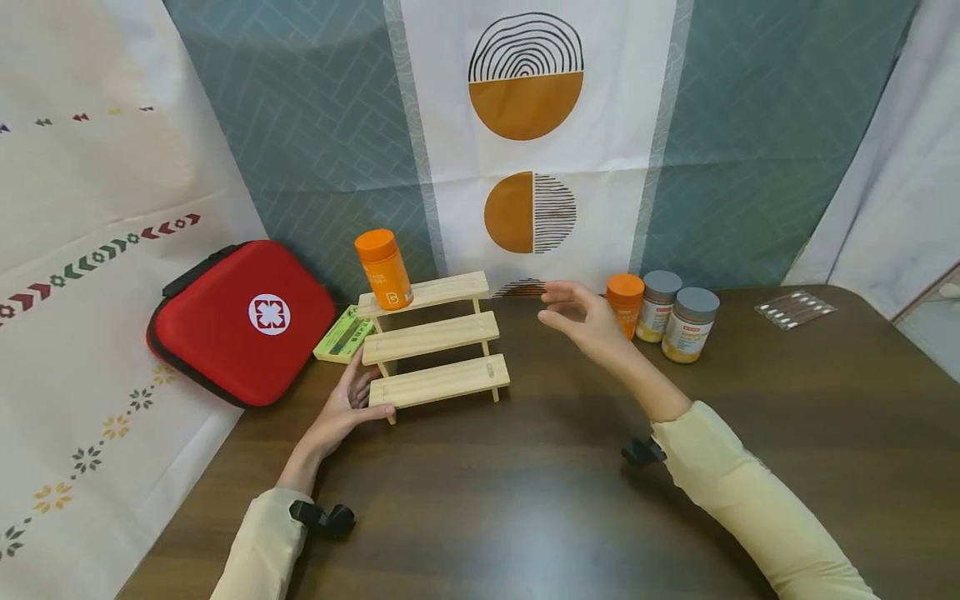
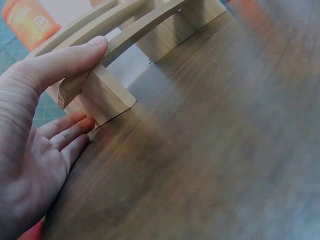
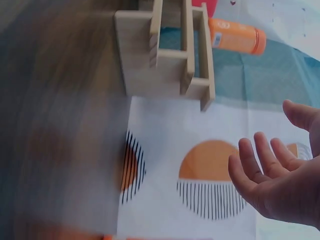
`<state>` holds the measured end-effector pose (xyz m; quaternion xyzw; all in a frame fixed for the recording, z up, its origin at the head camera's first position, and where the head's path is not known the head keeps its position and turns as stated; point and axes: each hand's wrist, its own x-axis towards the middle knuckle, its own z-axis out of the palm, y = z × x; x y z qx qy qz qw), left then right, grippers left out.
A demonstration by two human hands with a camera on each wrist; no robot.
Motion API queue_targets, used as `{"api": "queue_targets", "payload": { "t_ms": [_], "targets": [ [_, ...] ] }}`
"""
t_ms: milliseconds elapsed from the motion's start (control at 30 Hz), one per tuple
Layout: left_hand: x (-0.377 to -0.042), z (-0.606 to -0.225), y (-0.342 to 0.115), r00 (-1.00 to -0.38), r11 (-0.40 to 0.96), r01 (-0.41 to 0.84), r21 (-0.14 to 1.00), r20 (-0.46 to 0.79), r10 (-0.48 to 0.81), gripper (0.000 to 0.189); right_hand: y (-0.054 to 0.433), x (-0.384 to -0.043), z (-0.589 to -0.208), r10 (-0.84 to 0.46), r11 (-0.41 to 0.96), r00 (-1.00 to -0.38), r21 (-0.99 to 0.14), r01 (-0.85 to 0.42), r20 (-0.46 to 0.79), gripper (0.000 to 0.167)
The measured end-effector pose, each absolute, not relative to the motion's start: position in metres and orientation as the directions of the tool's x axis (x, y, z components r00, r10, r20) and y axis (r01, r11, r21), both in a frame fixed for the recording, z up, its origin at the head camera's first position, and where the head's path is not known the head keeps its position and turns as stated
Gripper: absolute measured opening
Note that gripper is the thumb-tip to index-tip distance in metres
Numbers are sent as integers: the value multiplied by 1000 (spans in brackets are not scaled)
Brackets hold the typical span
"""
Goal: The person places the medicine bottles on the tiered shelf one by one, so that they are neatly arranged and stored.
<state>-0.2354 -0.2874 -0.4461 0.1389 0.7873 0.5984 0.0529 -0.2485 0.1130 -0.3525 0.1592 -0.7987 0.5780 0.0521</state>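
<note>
A three-step wooden display rack (image 1: 438,337) stands on the brown table. An orange bottle (image 1: 385,271) with an orange cap is upright on its top step, toward the left end. My left hand (image 1: 341,412) grips the rack's left end; in the left wrist view the thumb (image 2: 75,60) lies over the lowest step and the fingertips touch the side panel. To the right of the rack, my right hand (image 1: 588,321) is raised with nothing in it, fingers loosely bent. Behind it stands a second orange bottle (image 1: 626,302), partly hidden by the hand.
Two grey-capped jars (image 1: 687,327) stand beside the second orange bottle. A clear packet of cotton swabs (image 1: 795,309) lies at the far right. On the left are a red first-aid case (image 1: 240,325) and a green box (image 1: 345,335). A patterned cloth (image 1: 525,154) hangs behind the table.
</note>
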Motion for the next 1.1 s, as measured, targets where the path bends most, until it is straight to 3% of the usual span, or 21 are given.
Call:
{"api": "queue_targets", "payload": {
  "t_ms": [367,700,867,1100],
  "targets": [
    [-238,-447,-286,-952,244,155,957,78,296,111,181,-237,-351,-91,399,-924,-837,-375,370,46],
    [-235,-446,-288,-953,244,137,960,60,295,111,247,-234,-345,122,464,-893,-820,-335,434,42],
    [-236,-447,-287,-952,230,134,964,61,301,111,269,-240,-347,190,529,-918,-824,-204,350,54],
    [-235,-444,-291,-955,244,121,962,46,294,111,286,-252,-355,61,534,-990,-842,-78,131,81]
  ]
}}
